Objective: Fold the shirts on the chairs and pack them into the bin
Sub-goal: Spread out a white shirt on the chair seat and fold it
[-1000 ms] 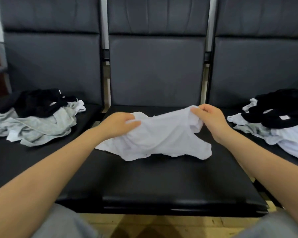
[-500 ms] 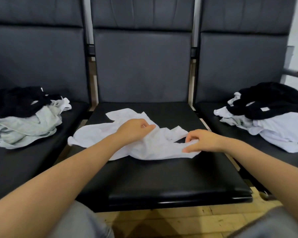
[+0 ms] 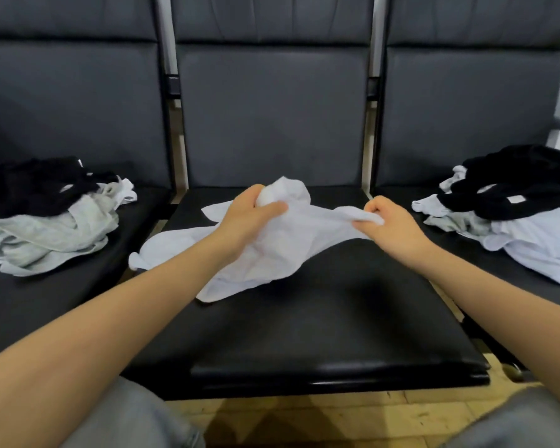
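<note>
1. The left hand [image 3: 249, 218] grips a bunched part of the white shirt [image 3: 272, 247]; its fingertips are hidden in cloth.
2. The right hand [image 3: 392, 224] pinches the shirt's edge above the middle chair seat [image 3: 337, 318]; the side clothes piles are cut off.

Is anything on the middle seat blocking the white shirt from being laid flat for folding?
Nothing visible: both hands, left and right, grip the crumpled white shirt, and the black middle seat beneath holds nothing else.

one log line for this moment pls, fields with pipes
stage: straightening | left hand: grips white shirt | right hand: pinches shirt edge | shirt: partly lifted off middle seat, unfolded | bin: not in view
</note>
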